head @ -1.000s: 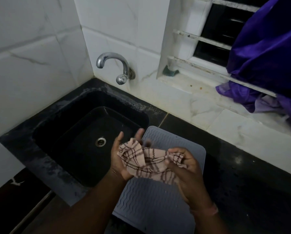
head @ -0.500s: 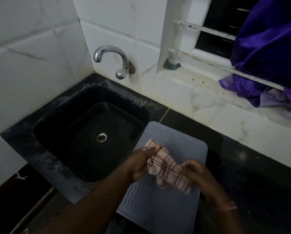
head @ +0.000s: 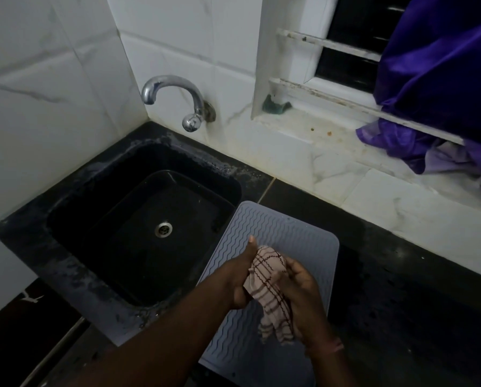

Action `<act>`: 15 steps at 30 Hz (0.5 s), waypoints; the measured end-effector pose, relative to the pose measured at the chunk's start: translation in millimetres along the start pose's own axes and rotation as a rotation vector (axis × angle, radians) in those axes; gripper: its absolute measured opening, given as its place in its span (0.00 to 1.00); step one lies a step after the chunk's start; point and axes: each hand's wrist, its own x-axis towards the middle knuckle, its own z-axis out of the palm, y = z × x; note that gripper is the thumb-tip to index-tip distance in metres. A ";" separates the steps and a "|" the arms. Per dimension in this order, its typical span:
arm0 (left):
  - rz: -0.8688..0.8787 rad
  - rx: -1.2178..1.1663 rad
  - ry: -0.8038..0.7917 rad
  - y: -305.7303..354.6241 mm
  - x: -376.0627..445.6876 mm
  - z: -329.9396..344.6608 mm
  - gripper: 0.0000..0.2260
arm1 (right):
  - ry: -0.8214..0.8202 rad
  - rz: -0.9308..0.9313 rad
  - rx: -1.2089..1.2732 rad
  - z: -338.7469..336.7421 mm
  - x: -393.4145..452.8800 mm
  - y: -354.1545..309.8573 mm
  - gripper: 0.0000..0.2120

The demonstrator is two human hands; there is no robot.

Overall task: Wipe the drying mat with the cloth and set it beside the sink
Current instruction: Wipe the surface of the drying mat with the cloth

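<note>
Two hands, left (head: 237, 277) and right (head: 298, 291), clamped on bunched checked cloth (head: 270, 286) over grey ribbed drying mat (head: 289, 238); sink (head: 99, 191) at nine o'clock. Likely floppy, light; best lifted by opposite edges.

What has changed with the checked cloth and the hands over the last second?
The pink checked cloth, spread wide between both hands a second ago, is now bunched into a tight wad; the left hand and right hand have closed in together around it, low over the grey ribbed silicone drying mat. The mat, the black sink and the chrome tap stayed put.
</note>
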 end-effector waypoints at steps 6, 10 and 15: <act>0.008 0.480 0.142 -4.6 0.6 20.0 0.31 | 0.245 -0.202 -0.126 4.3 6.5 -2.0 0.12; 0.157 0.696 0.423 -24.6 18.9 29.0 0.42 | 0.277 -0.206 0.118 10.2 14.6 -0.6 0.14; 0.610 0.985 0.783 -34.9 13.6 30.0 0.16 | 0.197 -0.070 0.323 29.8 11.4 3.7 0.27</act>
